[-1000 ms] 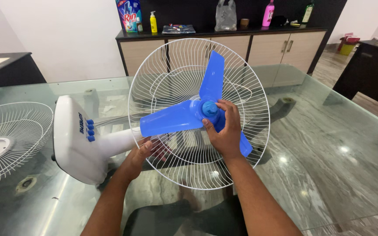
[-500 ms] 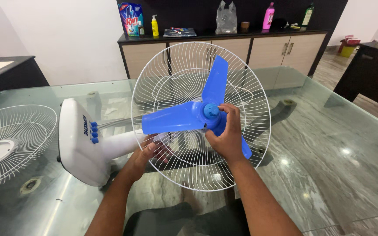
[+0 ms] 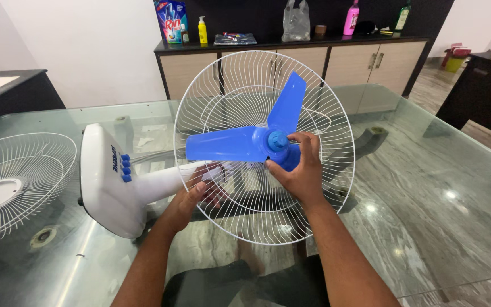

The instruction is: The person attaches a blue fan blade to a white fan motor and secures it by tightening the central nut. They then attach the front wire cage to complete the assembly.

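Note:
A white table fan lies on its side on a glass table (image 3: 427,187). Its round white base (image 3: 104,182) with blue buttons points left, and its rear wire guard (image 3: 336,119) faces me. A blue three-blade propeller (image 3: 228,145) sits on the hub in front of the guard. My right hand (image 3: 299,170) grips the blue hub cap (image 3: 277,140) at the blade centre, thumb and fingers around it. My left hand (image 3: 191,199) holds the fan's white neck from below, behind the guard's lower left rim.
A loose white front guard (image 3: 12,185) lies on the table at the far left. Behind the table stands a dark-topped sideboard (image 3: 291,54) with bottles, a pouch and a bag. A dark cabinet (image 3: 478,91) is at the right, another at the left.
The blue blades have turned a little clockwise under my right hand. The fan and the view shifted slightly right. My left hand keeps its hold on the neck.

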